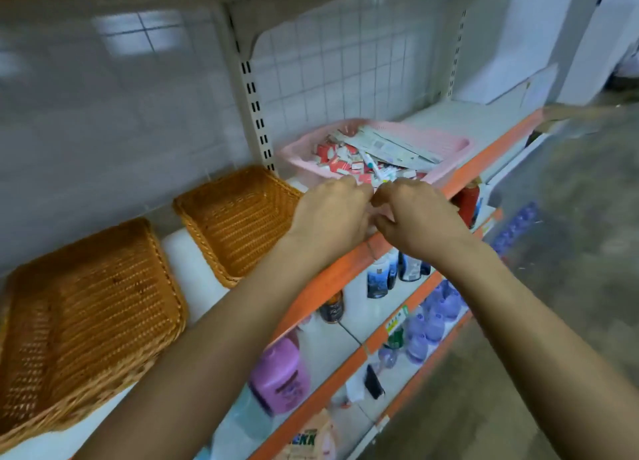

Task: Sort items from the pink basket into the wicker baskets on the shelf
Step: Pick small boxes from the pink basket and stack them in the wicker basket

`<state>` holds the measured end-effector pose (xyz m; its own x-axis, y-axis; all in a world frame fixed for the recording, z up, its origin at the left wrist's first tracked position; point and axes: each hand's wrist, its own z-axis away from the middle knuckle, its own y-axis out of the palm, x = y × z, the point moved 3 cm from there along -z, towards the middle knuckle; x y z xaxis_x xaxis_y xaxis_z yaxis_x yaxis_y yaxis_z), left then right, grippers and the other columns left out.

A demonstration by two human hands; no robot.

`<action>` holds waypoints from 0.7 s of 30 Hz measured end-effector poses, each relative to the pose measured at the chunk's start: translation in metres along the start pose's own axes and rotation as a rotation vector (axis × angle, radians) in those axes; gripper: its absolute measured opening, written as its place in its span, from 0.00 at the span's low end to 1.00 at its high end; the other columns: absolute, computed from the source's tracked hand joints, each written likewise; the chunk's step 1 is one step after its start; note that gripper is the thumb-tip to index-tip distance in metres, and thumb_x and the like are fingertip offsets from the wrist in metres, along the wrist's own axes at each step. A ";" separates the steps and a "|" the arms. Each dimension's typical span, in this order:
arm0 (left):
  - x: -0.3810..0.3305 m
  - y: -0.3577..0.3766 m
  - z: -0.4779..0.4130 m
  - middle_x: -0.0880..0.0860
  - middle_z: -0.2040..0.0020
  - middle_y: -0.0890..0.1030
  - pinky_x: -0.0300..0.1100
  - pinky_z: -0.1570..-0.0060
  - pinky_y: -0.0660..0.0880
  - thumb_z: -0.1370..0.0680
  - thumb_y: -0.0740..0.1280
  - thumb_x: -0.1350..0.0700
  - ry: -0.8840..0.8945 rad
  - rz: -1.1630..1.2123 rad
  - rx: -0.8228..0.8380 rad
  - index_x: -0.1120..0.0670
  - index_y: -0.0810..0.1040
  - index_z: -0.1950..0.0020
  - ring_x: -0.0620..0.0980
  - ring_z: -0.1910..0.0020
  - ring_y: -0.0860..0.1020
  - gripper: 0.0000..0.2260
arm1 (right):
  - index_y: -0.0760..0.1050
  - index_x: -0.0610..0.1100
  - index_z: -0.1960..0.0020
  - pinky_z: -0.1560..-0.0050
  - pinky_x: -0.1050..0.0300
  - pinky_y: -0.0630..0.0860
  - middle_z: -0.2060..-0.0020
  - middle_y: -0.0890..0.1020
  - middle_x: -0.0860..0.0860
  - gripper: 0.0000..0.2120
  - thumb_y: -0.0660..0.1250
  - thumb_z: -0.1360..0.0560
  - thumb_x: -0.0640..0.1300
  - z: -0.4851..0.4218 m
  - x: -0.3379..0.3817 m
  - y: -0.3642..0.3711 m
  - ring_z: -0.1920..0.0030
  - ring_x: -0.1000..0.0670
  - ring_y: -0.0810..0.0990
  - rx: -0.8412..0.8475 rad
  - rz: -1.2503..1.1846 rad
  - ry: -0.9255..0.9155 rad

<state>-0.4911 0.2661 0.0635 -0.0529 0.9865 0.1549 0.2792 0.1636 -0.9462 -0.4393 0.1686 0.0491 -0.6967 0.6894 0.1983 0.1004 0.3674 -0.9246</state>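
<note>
Reaching forward with both arms, left hand [332, 210] and right hand [420, 214] knuckles-up, nearly touching at the near rim of the pink basket [456, 145] on the shelf [484, 160]. Fingers curled under; cannot tell on what. Wicker basket [238, 217] just left.

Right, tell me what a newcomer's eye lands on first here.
The left hand and right hand meet, fingers curled, at the near edge of the pink basket. It is heaped with small red-and-white packets and long grey boxes. Left of it on the same orange-edged shelf sit the far wicker basket and the near wicker basket, both empty.
</note>
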 end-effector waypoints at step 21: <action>0.047 0.099 -0.173 0.56 0.51 0.80 0.44 0.60 0.70 0.28 0.70 0.47 0.020 0.121 0.429 0.57 0.76 0.47 0.53 0.56 0.74 0.16 | 0.71 0.46 0.64 0.64 0.58 0.67 0.70 0.71 0.52 0.17 0.74 0.34 0.56 -0.135 -0.087 0.036 0.61 0.46 0.74 0.500 0.186 0.108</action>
<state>-0.3000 0.3298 0.0259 -0.0248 0.9990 0.0368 -0.1406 0.0330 -0.9895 -0.2790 0.2060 0.0423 -0.6200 0.7843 0.0242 -0.1535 -0.0910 -0.9840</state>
